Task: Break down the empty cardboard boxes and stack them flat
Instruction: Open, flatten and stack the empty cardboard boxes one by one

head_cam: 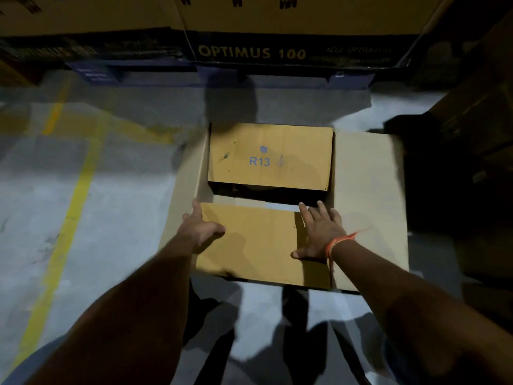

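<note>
A cardboard box (291, 207) sits on the concrete floor (111, 190), just in front of the person's feet and short of the stacked printed cartons (277, 29) on their blue pallet (216, 76). Its far flap (270, 157), marked R13, lies nearly level over the box, and a dark gap separates it from the near flap (249, 240). The side flap (366, 204) on the right of the box is spread outward.

The left hand (198, 229) rests at the left corner of the near flap, fingers extended along its edge and thumb lying across its top, so its grip is apart. The right hand (319, 234), an orange thread at its wrist, presses flat on the same flap with fingers spread, grip likewise apart.

The step looks like the opening or pushing-in of the flaps before the box is collapsed. Next it likely needs the flaps freed and the walls folded flat.

The box's interior is black, so whether it is empty cannot be seen. No flat stack is visible, the right of the scene is lost in shadow, and the whole view is motion-blurred.
</note>
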